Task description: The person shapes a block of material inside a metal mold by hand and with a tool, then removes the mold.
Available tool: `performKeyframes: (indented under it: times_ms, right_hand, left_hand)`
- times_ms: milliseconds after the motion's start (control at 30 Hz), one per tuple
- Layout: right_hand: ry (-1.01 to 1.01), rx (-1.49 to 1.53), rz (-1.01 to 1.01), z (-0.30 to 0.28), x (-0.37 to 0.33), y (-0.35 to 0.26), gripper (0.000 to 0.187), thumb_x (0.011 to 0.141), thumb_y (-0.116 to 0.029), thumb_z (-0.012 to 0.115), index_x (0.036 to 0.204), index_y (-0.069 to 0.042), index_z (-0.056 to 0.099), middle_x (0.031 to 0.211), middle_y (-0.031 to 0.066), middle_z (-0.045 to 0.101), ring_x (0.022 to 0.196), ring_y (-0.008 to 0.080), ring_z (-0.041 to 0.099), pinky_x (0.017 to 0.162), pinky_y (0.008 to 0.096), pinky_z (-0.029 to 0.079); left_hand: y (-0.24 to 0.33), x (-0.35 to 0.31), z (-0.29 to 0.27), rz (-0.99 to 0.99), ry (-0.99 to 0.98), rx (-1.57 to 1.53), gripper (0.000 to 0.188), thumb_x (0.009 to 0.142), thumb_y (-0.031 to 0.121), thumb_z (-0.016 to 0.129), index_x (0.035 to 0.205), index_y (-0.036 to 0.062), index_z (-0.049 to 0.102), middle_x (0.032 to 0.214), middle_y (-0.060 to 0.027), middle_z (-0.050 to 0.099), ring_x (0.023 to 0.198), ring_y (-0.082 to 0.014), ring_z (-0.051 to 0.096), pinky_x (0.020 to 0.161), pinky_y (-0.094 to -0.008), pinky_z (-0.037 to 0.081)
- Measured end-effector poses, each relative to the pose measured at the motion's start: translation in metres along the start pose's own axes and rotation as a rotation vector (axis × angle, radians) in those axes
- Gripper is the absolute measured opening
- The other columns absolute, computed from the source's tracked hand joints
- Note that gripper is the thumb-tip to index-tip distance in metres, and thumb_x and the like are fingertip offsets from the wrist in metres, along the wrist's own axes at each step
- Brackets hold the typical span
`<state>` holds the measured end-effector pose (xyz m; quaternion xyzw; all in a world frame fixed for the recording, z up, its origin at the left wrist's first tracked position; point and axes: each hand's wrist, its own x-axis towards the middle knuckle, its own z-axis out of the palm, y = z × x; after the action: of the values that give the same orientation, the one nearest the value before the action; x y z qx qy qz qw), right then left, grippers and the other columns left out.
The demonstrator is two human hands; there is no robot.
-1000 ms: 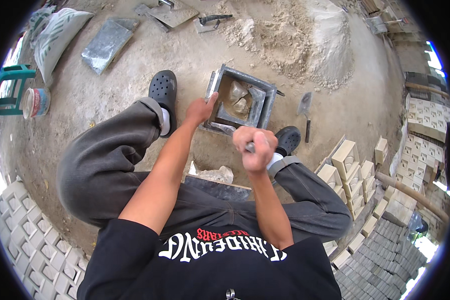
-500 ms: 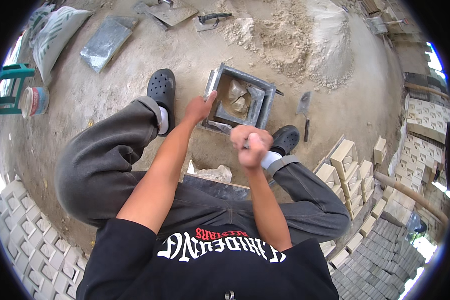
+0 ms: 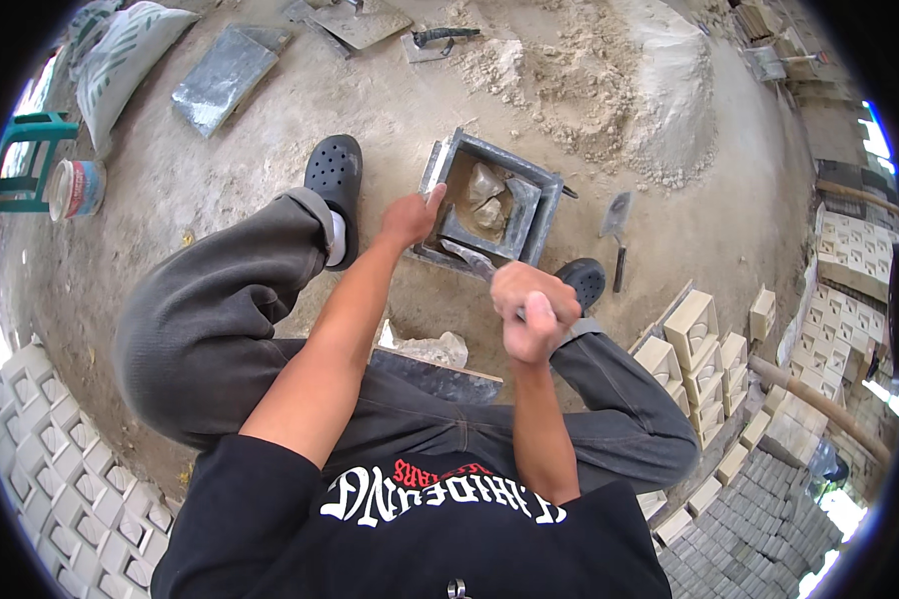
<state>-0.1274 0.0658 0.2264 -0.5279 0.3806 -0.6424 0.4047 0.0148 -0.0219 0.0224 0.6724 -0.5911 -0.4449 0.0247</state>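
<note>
On the ground before me stands a square grey metal mould (image 3: 548, 222), with pale lumps of wet mix (image 3: 488, 194) inside an inner frame. My left hand (image 3: 410, 219) is closed on the mould's left wall, its index finger lying along the top edge. My right hand (image 3: 535, 310) makes a fist around the handle of a narrow metal-bladed tool (image 3: 472, 260); the handle is mostly hidden. The blade slants up and left over the mould's near wall, its tip by the near inner corner.
A trowel (image 3: 617, 228) lies right of the mould. Behind are piled sand and powder (image 3: 609, 90), flat tools (image 3: 365, 25) and a metal plate (image 3: 225, 80). Cast blocks (image 3: 694, 324) stand at right. A bucket (image 3: 76, 190) is far left; a dark board (image 3: 440, 377) lies near my lap.
My right hand has moved right and toward me, drawing the tool with it, so more of the blade shows. The left hand keeps its hold on the mould. The whole view has shifted slightly.
</note>
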Motion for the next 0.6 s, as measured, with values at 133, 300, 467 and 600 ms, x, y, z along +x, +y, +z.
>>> performKeyframes:
  times_ms: [133,300,467,600]
  right_hand:
    - [0.061,0.119,-0.045,-0.004,0.001,0.009,0.033,0.080,-0.013,0.045,0.051,0.002,0.043,0.048,0.0073,0.044,0.043,0.0169,0.042,0.044,0.0304,0.035]
    - [0.027,0.040,0.068,-0.002,0.007,0.010,0.032,0.079,-0.015,0.047,0.051,0.000,0.044,0.048,0.0075,0.045,0.042,0.0172,0.042,0.044,0.0312,0.036]
    - [0.001,0.030,-0.040,0.004,-0.003,0.029,0.031,0.078,-0.016,0.047,0.051,0.001,0.044,0.049,0.0060,0.045,0.044,0.0191,0.045,0.045,0.0309,0.036]
    - [-0.074,-0.047,-0.018,0.004,0.006,0.012,0.030,0.076,-0.015,0.047,0.051,0.000,0.044,0.049,0.0062,0.044,0.043,0.0190,0.043,0.044,0.0310,0.035]
  left_hand:
    - [0.001,-0.003,-0.004,0.024,0.024,-0.027,0.086,0.094,0.065,0.022,0.086,-0.0063,0.069,0.091,-0.0311,0.064,0.092,-0.0455,0.061,0.083,-0.0505,0.046]
    - [0.000,-0.002,0.001,0.042,0.075,0.008,0.085,0.095,0.064,0.020,0.086,-0.0056,0.069,0.089,-0.0311,0.064,0.089,-0.0461,0.061,0.082,-0.0513,0.046]
    - [-0.001,0.002,0.001,0.048,0.042,-0.009,0.086,0.094,0.065,0.020,0.086,-0.0059,0.069,0.089,-0.0311,0.064,0.090,-0.0457,0.061,0.082,-0.0511,0.046]
    - [-0.001,0.006,0.004,0.035,0.040,0.005,0.087,0.094,0.065,0.020,0.086,-0.0062,0.069,0.089,-0.0310,0.064,0.091,-0.0453,0.061,0.083,-0.0507,0.046]
